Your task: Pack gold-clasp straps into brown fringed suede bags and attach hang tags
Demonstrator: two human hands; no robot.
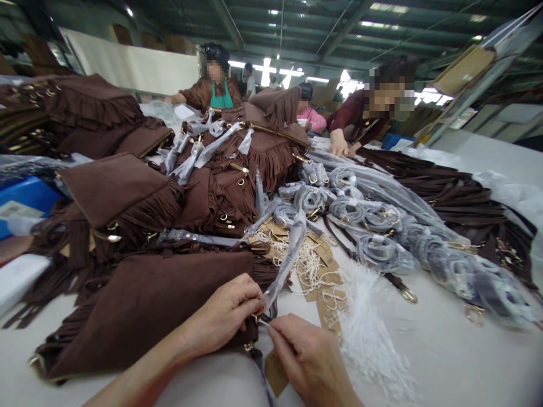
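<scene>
A dark brown fringed bag [169,299] lies on the table in front of me. At its right end my left hand [224,314] pinches the metal ring area where a plastic-wrapped strap [291,254] is attached. Just to the right, my right hand [303,350] has thumb and index finger closed on a thin white string [263,323]. Below, between the hands, hangs a brown card tag [275,373], partly hidden by my right hand.
Brown fringed bags [114,186] are piled behind and left. Stringed card tags [316,265], white plastic fasteners [369,328] and wrapped coiled straps [348,209] lie right of centre. Dark straps [449,186] lie farther right. Several people [367,116] are across the table.
</scene>
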